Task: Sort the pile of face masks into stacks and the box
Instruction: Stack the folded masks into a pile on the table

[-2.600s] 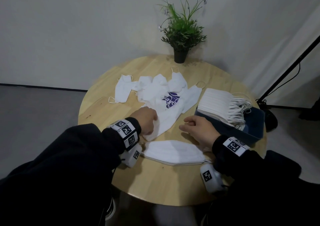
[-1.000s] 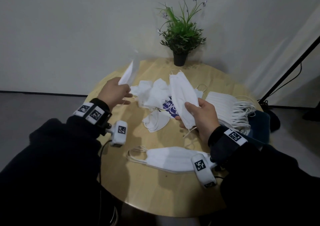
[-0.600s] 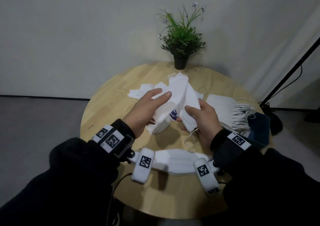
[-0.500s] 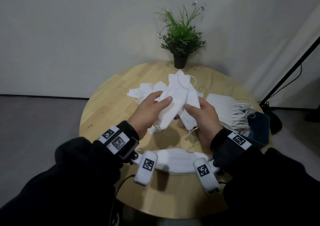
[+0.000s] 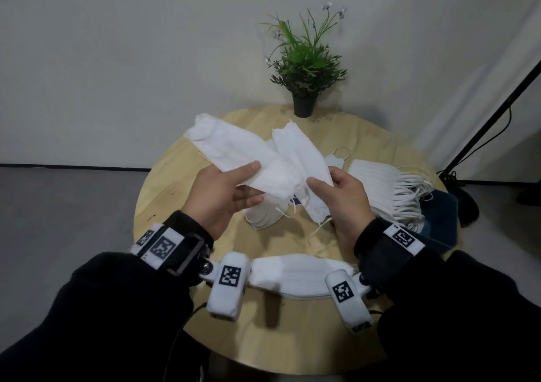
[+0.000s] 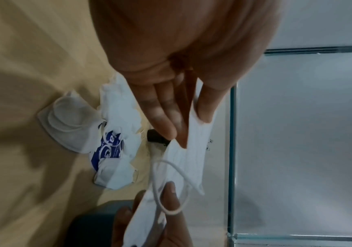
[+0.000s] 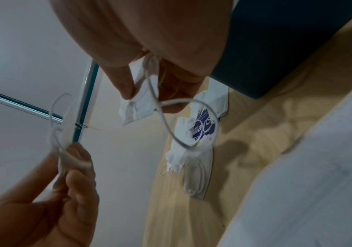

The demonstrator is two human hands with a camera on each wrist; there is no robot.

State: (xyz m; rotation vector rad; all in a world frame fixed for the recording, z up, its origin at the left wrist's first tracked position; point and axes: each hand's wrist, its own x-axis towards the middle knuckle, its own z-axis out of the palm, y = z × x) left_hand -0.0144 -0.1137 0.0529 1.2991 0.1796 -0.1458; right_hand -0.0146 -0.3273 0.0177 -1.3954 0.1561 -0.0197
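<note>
Round wooden table against a plain pale wall, grey floor around it. Above the table's middle, one folded white mask is pinched at its near end by the left hand, thumb on top, fingers fairly straight beneath. A second folded mask is gripped at its lower end by the right hand, thumb pressed against curled fingers, with an ear loop hanging free below. The two masks are crossed and seem to touch near the fingers.

Masks are judged very light, soft and floppy, not fragile; the fabric is best taken by a flat pinch at one end, not by the loops, which look likely to snag or tangle.

Under the hands, the rest of the loose pile lies on the wood, with a blue-printed wrapper among it. A flat stack of masks lies at the near edge, between the wrists. At right, a thick stack of pleated masks sits on a dark blue box, loops trailing over its far right side. A potted plant stands at the far edge; a black stand leans at far right.
</note>
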